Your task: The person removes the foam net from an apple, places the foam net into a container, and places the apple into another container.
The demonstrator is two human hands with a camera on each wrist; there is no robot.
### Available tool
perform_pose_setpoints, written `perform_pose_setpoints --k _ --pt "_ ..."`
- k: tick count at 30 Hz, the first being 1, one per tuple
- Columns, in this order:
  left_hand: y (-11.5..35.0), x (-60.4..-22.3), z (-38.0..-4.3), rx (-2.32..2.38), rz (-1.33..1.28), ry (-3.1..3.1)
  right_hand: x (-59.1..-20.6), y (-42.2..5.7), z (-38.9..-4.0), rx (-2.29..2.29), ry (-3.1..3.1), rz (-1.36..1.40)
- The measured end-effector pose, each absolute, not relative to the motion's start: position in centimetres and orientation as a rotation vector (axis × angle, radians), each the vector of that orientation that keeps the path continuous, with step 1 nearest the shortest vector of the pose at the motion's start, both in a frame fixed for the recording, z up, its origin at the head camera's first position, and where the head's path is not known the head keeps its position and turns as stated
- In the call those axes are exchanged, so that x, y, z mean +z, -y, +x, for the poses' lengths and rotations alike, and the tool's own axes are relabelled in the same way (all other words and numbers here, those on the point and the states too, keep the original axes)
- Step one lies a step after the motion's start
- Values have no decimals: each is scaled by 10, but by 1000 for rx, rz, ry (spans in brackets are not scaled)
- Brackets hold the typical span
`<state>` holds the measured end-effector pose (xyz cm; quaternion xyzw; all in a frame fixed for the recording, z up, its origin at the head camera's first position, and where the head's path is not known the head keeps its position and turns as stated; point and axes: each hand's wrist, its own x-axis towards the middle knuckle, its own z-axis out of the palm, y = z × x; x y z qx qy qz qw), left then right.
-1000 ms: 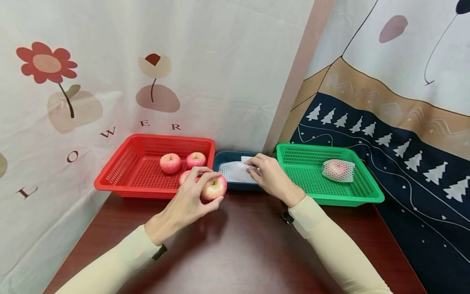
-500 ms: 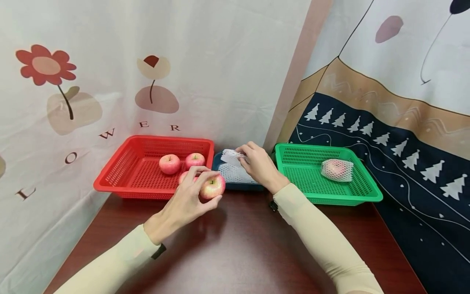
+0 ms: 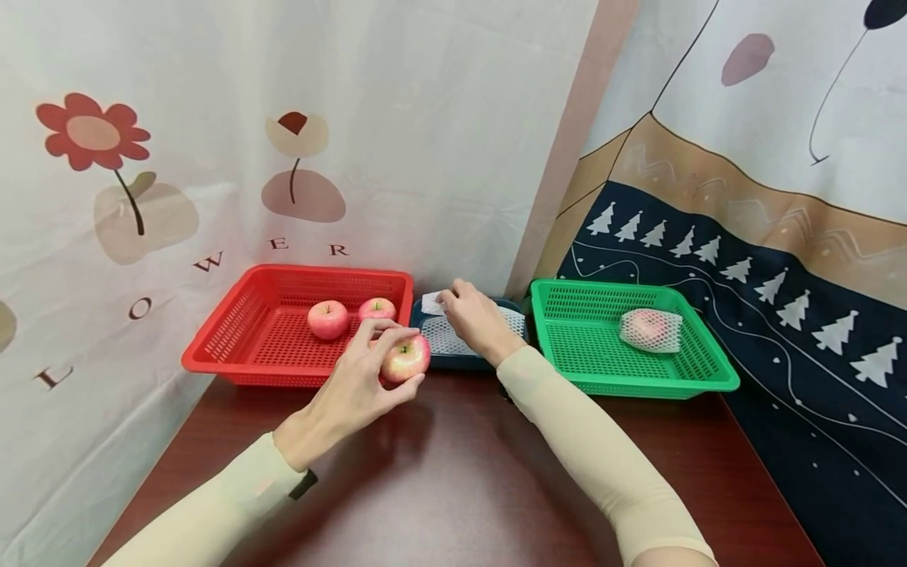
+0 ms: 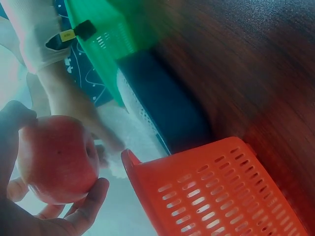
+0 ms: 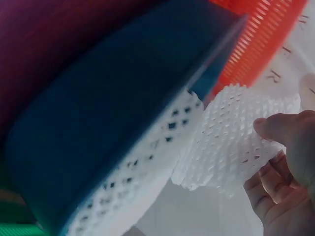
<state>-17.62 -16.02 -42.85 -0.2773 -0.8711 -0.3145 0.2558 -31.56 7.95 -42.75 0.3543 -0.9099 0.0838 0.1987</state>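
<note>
My left hand point(image 3: 350, 387) grips a red-yellow apple point(image 3: 407, 359) just in front of the red basket's right corner. In the left wrist view thumb and fingers curl round that apple point(image 4: 59, 160). My right hand point(image 3: 479, 323) is over the dark blue tray point(image 3: 457, 363) and pinches a white foam net sleeve point(image 5: 231, 140), thumb on top and fingers beneath. Below it, more foam nets point(image 3: 446, 337) lie in the tray. In the head view the right hand hides part of the pinched net.
Two apples point(image 3: 328, 320) are visible in the red basket point(image 3: 234, 366) at the left. A green basket point(image 3: 567, 354) on the right holds a netted apple point(image 3: 650, 330). Both baskets and the tray stand along the back of the brown table point(image 3: 468, 472), before a printed curtain.
The right hand has moved left over the tray, lifting a foam net away from the others. My left hand keeps its grip on the apple, nearly unmoved.
</note>
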Motion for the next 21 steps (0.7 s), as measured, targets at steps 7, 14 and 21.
perform_pose_setpoints --k 7,14,21 --pt "160 -428 -176 -863 -760 2367 -438 -72 -314 219 2775 958" --pt "158 -429 -178 -870 -760 2363 -440 -68 -311 415 2981 949" --pt "157 -429 -180 -853 -768 2348 -486 -71 -340 481 3057 1003"
